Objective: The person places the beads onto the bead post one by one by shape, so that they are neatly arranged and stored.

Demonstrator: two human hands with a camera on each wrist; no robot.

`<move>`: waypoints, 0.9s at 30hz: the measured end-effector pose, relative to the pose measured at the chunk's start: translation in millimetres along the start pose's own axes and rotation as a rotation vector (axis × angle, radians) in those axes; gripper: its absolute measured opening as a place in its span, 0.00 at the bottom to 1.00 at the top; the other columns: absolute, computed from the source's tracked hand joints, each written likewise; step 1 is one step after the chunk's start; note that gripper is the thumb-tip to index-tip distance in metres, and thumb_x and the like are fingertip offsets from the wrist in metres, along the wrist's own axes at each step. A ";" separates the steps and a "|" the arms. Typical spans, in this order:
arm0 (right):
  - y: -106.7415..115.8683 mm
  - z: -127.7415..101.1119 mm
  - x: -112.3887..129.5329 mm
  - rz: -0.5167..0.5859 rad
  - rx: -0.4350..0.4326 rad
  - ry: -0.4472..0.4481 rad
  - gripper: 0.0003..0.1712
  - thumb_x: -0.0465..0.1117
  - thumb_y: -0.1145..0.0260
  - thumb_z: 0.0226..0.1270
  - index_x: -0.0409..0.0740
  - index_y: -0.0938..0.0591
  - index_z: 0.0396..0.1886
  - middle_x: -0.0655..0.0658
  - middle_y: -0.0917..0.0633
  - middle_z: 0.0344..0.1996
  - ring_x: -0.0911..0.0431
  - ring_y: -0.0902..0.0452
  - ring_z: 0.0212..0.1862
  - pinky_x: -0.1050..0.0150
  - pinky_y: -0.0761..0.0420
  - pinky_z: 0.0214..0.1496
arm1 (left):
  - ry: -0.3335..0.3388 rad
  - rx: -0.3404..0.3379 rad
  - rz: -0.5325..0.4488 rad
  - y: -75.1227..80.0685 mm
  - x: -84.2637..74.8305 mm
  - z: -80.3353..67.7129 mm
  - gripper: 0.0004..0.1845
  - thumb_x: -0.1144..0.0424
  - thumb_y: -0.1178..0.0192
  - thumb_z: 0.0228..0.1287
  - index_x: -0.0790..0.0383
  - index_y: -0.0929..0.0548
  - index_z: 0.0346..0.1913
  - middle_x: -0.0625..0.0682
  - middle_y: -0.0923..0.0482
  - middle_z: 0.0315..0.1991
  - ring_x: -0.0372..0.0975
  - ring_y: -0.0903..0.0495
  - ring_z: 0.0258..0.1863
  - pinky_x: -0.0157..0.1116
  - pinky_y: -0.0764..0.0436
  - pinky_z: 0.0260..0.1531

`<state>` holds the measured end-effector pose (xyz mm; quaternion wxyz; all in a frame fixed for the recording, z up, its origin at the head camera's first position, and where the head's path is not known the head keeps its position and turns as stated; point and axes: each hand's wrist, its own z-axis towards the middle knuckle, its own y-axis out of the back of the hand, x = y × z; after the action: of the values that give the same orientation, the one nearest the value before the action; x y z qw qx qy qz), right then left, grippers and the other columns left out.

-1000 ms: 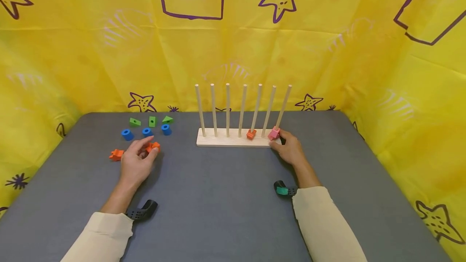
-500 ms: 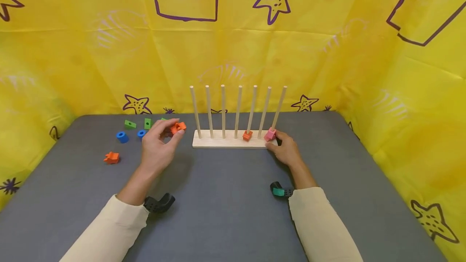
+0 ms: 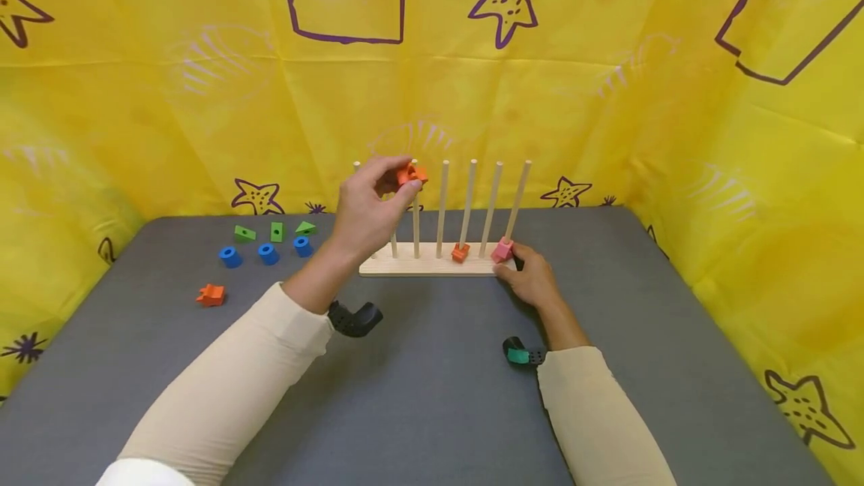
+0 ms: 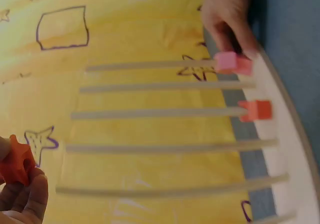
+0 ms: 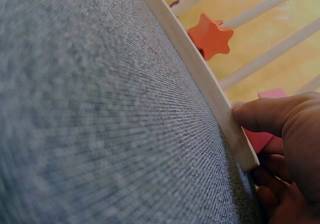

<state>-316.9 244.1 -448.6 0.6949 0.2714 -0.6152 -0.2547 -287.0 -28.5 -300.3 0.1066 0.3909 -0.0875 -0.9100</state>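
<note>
1. Left hand (image 3: 367, 208) is raised at the peg tops, pinching an orange star piece (image 3: 411, 174) in its fingertips; right hand (image 3: 533, 280) grips the end of the peg board (image 3: 432, 267).
2. The two leftmost pegs sit partly behind the left hand.
3. The star hovers at a peg's tip; whether it touches is unclear.

Seven pegs (image 3: 467, 205) stand on one wooden base (image 3: 432, 266). Three orange stars (image 3: 211, 295) (one held aloft), one pink block (image 3: 502, 250), three blue cylinders (image 3: 268, 253), three green pieces (image 3: 277, 231) near the table's (image 3: 418, 366) far left corner.
</note>
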 end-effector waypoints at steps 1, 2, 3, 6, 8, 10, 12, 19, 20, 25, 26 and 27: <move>-0.3 -0.5 -0.5 -0.001 0.000 -0.003 0.32 0.40 0.33 0.62 0.31 0.28 0.64 0.30 0.28 0.62 0.36 0.36 0.64 0.43 0.40 0.66 | 0.011 0.003 -0.008 -3.8 -2.3 5.1 0.16 0.75 0.35 0.60 0.75 0.20 0.51 0.59 0.21 0.42 0.43 0.21 0.38 0.34 0.20 0.41; -0.6 -1.0 -0.7 -0.001 0.001 -0.006 0.32 0.40 0.33 0.62 0.31 0.28 0.64 0.30 0.29 0.62 0.36 0.36 0.64 0.43 0.40 0.66 | 0.022 0.005 -0.017 -7.5 -4.2 9.8 0.16 0.74 0.35 0.60 0.75 0.20 0.51 0.59 0.20 0.41 0.43 0.21 0.38 0.34 0.20 0.41; -0.9 -1.4 -0.9 -0.002 0.001 -0.010 0.32 0.40 0.33 0.62 0.31 0.28 0.64 0.30 0.29 0.62 0.36 0.36 0.63 0.43 0.40 0.66 | 0.030 0.006 -0.026 -10.9 -5.8 14.1 0.16 0.74 0.35 0.60 0.75 0.20 0.51 0.59 0.20 0.41 0.43 0.21 0.38 0.35 0.20 0.41; -1.2 -1.2 -1.8 0.000 0.002 -0.015 0.33 0.41 0.33 0.62 0.31 0.28 0.65 0.30 0.29 0.62 0.36 0.36 0.63 0.43 0.40 0.65 | 0.079 0.016 -0.068 -20.9 -8.8 26.4 0.16 0.74 0.35 0.60 0.74 0.19 0.51 0.58 0.19 0.41 0.43 0.20 0.38 0.34 0.20 0.42; -0.8 -0.6 -1.5 0.003 0.005 -0.017 0.33 0.41 0.33 0.63 0.32 0.29 0.65 0.30 0.29 0.63 0.36 0.36 0.64 0.43 0.40 0.66 | 0.111 0.025 -0.079 -27.1 -9.6 33.7 0.16 0.73 0.35 0.60 0.73 0.19 0.51 0.58 0.20 0.41 0.43 0.20 0.39 0.34 0.21 0.42; -0.1 0.2 -1.2 0.005 0.008 -0.016 0.33 0.42 0.33 0.63 0.32 0.29 0.65 0.31 0.29 0.63 0.37 0.36 0.64 0.43 0.40 0.66 | 0.146 0.043 -0.078 -33.1 -9.8 40.4 0.16 0.72 0.34 0.60 0.72 0.19 0.51 0.57 0.20 0.42 0.43 0.20 0.40 0.33 0.21 0.43; 0.2 0.9 -0.4 0.002 0.010 -0.009 0.33 0.41 0.33 0.63 0.31 0.29 0.65 0.30 0.30 0.63 0.36 0.37 0.64 0.43 0.40 0.66 | 0.174 0.064 -0.060 -38.3 -9.6 45.8 0.16 0.71 0.34 0.61 0.71 0.19 0.52 0.56 0.20 0.42 0.43 0.20 0.41 0.32 0.22 0.44; -0.1 1.1 -1.9 0.000 0.007 -0.005 0.32 0.40 0.32 0.63 0.32 0.28 0.65 0.31 0.29 0.63 0.37 0.37 0.64 0.44 0.40 0.66 | 0.262 0.112 -0.032 -56.4 -2.0 57.3 0.16 0.66 0.34 0.63 0.67 0.19 0.53 0.53 0.20 0.42 0.41 0.20 0.40 0.32 0.20 0.40; -0.3 1.0 -1.9 -0.001 0.006 -0.004 0.32 0.40 0.32 0.63 0.32 0.28 0.64 0.31 0.29 0.63 0.37 0.36 0.64 0.44 0.40 0.66 | 0.267 0.113 -0.033 -58.4 -0.8 58.2 0.16 0.66 0.34 0.63 0.66 0.19 0.53 0.53 0.20 0.42 0.41 0.20 0.40 0.32 0.20 0.39; 0.1 0.7 -0.5 0.005 -0.006 0.002 0.31 0.40 0.32 0.61 0.33 0.27 0.64 0.32 0.28 0.62 0.38 0.35 0.64 0.44 0.39 0.66 | 0.272 0.113 -0.043 -66.7 4.0 59.9 0.16 0.66 0.33 0.62 0.67 0.19 0.52 0.53 0.20 0.42 0.41 0.20 0.40 0.32 0.20 0.38; 0.4 0.8 -0.4 0.004 -0.006 0.003 0.31 0.40 0.32 0.62 0.33 0.27 0.64 0.31 0.28 0.62 0.37 0.35 0.64 0.44 0.39 0.66 | 0.271 0.114 -0.043 -68.0 4.7 59.8 0.16 0.66 0.33 0.61 0.67 0.19 0.52 0.53 0.20 0.42 0.41 0.21 0.40 0.32 0.20 0.38; 0.6 1.1 -0.6 0.001 -0.006 0.001 0.31 0.40 0.32 0.62 0.33 0.27 0.64 0.31 0.28 0.62 0.37 0.35 0.64 0.44 0.39 0.66 | 0.271 0.116 -0.040 -69.3 5.5 59.8 0.16 0.66 0.33 0.61 0.67 0.19 0.51 0.53 0.20 0.42 0.41 0.21 0.40 0.32 0.20 0.38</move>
<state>-318.1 244.9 -448.5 0.6964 0.2690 -0.6141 -0.2559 -343.1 41.2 -280.3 0.0764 0.5176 -0.1169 -0.8442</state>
